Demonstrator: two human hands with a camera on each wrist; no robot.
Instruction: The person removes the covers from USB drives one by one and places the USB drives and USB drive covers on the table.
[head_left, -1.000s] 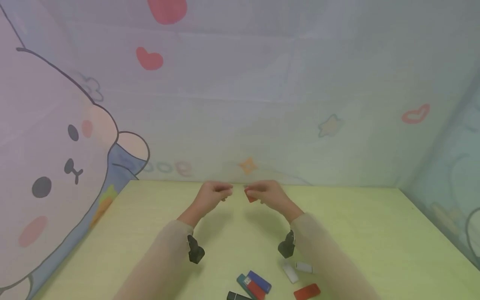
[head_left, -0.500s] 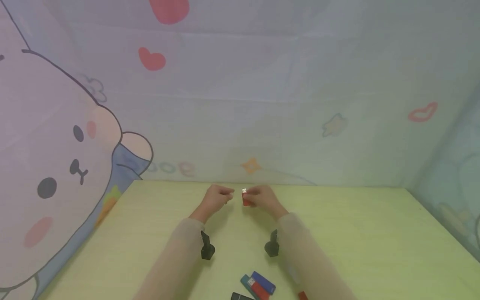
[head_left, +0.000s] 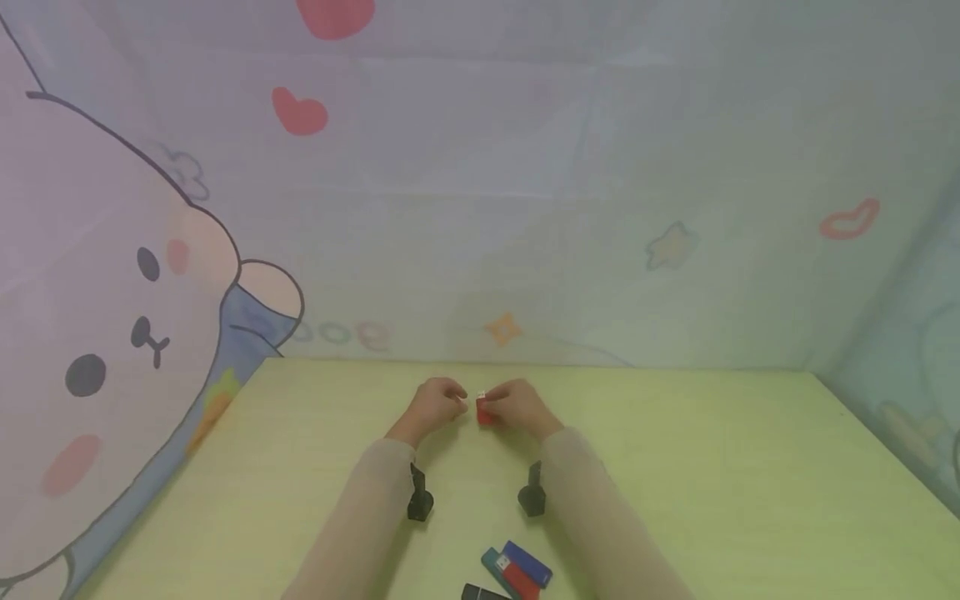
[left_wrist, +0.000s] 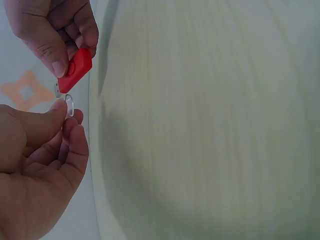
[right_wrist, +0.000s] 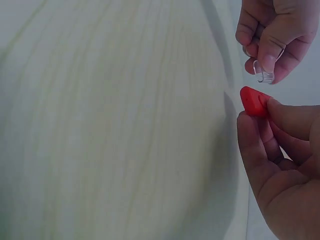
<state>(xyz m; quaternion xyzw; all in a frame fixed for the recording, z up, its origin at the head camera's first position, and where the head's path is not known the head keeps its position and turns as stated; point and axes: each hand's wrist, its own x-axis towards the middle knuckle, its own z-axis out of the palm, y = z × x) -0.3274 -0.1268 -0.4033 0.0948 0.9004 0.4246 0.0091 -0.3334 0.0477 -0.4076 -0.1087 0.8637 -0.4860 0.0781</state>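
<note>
In the head view both hands are raised over the far middle part of the table, facing each other. My right hand (head_left: 521, 407) pinches a red USB flash drive (head_left: 483, 414) between thumb and fingers, its metal plug pointing up and away. My left hand (head_left: 435, 406) pinches a small clear plastic cap (left_wrist: 70, 106). The left wrist view shows the cap right by the plug end of the red flash drive (left_wrist: 76, 71). From the right wrist view, the clear cap (right_wrist: 263, 76) appears just beyond the drive, with a narrow gap between them.
Near the table's front edge lie a blue flash drive (head_left: 528, 564), a red one (head_left: 519, 577) overlapping a teal one (head_left: 491, 560), and a black stick-shaped item (head_left: 480, 593). Behind the table (head_left: 712, 467) hangs a printed cloth (head_left: 480, 167).
Both hands have come slightly nearer and closer together, and the red flash drive has turned more upright. The right sleeve now covers the pale items and red piece seen at the front right before.
</note>
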